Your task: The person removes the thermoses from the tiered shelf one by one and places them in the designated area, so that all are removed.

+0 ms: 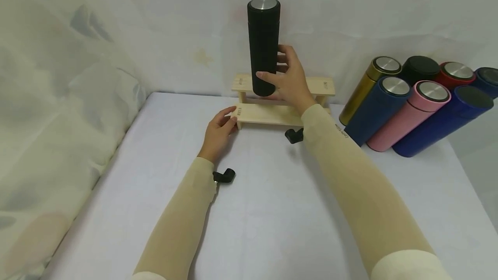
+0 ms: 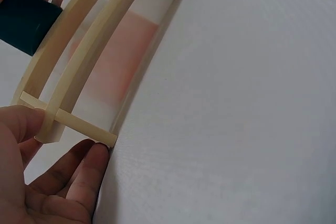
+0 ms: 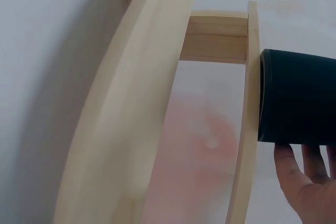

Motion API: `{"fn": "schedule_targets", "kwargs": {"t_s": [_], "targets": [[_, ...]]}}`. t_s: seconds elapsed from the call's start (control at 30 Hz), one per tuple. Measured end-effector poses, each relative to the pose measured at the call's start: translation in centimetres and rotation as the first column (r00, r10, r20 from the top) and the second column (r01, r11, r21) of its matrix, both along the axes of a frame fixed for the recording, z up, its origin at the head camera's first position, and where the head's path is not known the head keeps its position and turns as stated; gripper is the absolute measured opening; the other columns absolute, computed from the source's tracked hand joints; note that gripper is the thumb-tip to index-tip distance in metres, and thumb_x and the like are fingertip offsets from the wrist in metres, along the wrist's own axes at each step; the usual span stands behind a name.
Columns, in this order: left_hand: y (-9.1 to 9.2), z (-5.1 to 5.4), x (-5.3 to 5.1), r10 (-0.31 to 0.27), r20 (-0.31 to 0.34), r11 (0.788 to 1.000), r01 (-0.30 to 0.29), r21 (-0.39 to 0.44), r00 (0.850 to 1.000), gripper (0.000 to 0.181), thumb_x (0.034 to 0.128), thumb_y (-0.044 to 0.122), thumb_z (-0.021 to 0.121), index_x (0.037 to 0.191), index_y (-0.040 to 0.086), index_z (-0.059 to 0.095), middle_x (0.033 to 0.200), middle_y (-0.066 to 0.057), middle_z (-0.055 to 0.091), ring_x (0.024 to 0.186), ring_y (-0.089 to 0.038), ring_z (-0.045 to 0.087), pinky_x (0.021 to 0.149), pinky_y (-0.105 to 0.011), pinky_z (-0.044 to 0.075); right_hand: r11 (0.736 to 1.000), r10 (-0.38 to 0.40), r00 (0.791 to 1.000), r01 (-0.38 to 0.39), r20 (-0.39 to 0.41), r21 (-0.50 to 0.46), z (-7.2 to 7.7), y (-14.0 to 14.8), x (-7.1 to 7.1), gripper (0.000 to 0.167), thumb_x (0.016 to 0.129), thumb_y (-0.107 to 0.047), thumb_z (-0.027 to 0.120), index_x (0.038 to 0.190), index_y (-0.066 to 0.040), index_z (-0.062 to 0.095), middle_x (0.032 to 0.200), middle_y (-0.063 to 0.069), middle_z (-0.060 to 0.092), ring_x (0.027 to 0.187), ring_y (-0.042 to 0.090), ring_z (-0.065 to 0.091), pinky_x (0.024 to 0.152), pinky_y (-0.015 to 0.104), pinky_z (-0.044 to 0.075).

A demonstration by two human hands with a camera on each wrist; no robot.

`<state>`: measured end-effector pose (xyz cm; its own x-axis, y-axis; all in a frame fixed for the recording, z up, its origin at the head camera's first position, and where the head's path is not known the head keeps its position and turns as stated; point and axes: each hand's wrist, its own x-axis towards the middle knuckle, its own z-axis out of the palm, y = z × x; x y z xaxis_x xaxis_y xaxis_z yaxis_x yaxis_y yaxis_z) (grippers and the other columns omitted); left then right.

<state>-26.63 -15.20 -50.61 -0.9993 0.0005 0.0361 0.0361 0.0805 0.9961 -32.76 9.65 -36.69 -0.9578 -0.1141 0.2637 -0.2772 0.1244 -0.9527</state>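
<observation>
A black thermos bottle with a silver lid top stands upright in my right hand, whose fingers and thumb wrap its lower half. Its base is at the upper step of a two-step wooden stand; in the right wrist view the bottle sits against or very close to that step. My left hand holds the stand's left end. In the left wrist view, the thumb of that hand lies on the step's end and the fingertips touch the leg below.
Several thermos bottles stand grouped at the right of the white table, among them a gold one, a pink one and a blue one. A patterned curtain hangs at left; white cloth backs the table.
</observation>
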Motion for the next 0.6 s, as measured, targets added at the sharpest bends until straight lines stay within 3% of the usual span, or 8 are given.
{"fn": "schedule_targets", "kwargs": {"t_s": [0.6], "targets": [[-0.2,-0.4,-0.1,-0.02,-0.01,1.0,0.02,0.003,1.0,0.039,0.1128,0.024,0.066,0.152,0.022,0.065,0.136,-0.014,0.066,0.122,-0.027,0.068,0.102,-0.036,0.059,0.999,-0.025,0.998,0.024,-0.061,-0.025,-0.7,3.7,3.8,0.08,0.089,-0.015,0.094,0.156,-0.019,0.051,0.141,0.007,0.06,0.125,0.026,0.063,0.11,0.043,0.052]]}}
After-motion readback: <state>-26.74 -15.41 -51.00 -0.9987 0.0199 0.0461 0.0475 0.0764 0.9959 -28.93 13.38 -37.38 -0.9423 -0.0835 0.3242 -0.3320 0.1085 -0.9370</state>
